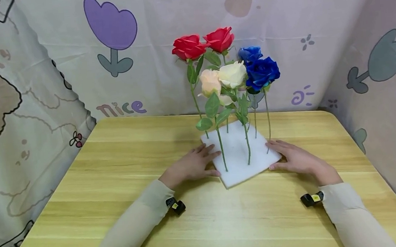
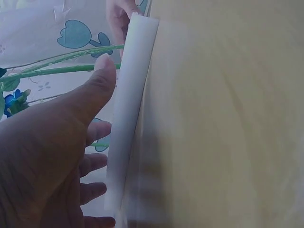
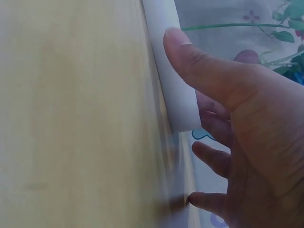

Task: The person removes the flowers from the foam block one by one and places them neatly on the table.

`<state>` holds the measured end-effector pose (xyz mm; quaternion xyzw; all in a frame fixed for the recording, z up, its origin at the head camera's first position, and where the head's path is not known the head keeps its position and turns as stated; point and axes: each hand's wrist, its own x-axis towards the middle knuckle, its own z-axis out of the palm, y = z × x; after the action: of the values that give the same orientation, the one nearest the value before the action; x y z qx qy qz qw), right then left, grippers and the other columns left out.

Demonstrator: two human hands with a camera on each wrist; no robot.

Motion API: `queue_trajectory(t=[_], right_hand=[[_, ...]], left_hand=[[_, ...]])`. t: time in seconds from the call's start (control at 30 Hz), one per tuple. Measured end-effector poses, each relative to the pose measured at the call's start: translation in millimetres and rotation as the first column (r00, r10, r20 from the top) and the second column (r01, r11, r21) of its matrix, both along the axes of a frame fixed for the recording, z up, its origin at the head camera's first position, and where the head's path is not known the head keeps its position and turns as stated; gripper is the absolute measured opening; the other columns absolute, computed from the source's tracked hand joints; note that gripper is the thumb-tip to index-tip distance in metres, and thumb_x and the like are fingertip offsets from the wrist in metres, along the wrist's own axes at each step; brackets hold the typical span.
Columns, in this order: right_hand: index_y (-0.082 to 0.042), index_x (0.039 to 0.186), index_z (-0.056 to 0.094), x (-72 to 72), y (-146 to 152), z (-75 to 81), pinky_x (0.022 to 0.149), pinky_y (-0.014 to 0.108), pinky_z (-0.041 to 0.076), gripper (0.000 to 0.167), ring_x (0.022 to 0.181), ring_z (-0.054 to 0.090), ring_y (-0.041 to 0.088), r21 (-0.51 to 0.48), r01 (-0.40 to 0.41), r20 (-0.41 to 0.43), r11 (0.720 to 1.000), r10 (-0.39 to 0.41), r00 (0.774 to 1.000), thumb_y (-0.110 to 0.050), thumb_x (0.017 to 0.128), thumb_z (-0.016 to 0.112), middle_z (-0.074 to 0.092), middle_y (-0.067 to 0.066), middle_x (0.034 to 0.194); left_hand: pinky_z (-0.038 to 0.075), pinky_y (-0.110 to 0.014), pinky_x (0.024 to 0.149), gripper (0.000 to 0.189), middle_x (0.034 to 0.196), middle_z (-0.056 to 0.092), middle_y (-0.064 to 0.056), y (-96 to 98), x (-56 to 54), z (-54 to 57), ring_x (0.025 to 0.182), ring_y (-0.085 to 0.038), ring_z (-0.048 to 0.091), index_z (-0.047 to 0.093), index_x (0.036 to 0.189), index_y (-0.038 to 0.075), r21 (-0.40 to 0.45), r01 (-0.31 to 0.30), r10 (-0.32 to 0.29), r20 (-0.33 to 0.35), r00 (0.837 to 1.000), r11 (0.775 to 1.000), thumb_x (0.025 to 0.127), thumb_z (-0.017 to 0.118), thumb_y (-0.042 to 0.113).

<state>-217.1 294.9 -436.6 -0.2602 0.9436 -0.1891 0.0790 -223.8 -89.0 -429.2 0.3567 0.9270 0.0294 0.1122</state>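
Note:
A square white foam board [image 1: 236,151] lies turned cornerwise on the table, with artificial roses standing upright in it. At the back left are two red roses [image 1: 188,47]; a peach rose [image 1: 210,82] and a cream rose [image 1: 232,74] stand toward the front, and blue roses [image 1: 262,73] at the right. My left hand [image 1: 192,165] touches the board's left edge, its fingers spread and fairly straight. Around the right corner rests my right hand [image 1: 294,157], with the thumb in front and fingers along the far side. In the right wrist view its thumb [image 3: 178,38] lies against the foam edge.
The board stands on a light wooden table [image 1: 133,152]. Behind and at both sides hangs a printed cloth [image 1: 160,17] with tulips and hearts. A black wrist camera [image 1: 175,206] sits at the left cuff, another camera [image 1: 312,199] at the right.

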Motion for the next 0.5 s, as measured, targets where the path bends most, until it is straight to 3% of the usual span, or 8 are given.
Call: queue_trajectory(t=[0.23,0.5], right_hand=[[-0.004,0.150,0.036,5.9,-7,3.1,0.113,0.058,0.023,0.093,0.142,0.023,0.041,0.001,-0.009,-0.027,1.000,0.009,1.000,-0.059,0.083,0.068,0.027,0.017,0.157],[0.006,0.143,0.043,14.3,-19,8.4,0.111,0.057,0.027,0.091,0.136,0.033,0.044,0.019,-0.029,-0.087,0.999,0.030,0.996,-0.059,0.084,0.068,0.038,0.024,0.149]], left_hand=[[0.014,-0.045,0.119,0.085,0.163,0.009,-0.010,-1.2,4.9,-0.2,0.147,-0.035,0.009,0.022,0.157,0.024,-0.014,0.010,-0.010,-0.008,1.000,1.000,0.091,0.035,0.074],[0.014,-0.040,0.120,0.099,0.162,0.011,-0.009,1.0,13.2,3.3,0.147,-0.033,0.011,0.020,0.157,0.014,-0.035,0.010,-0.012,-0.037,0.999,0.999,0.086,0.033,0.081]])
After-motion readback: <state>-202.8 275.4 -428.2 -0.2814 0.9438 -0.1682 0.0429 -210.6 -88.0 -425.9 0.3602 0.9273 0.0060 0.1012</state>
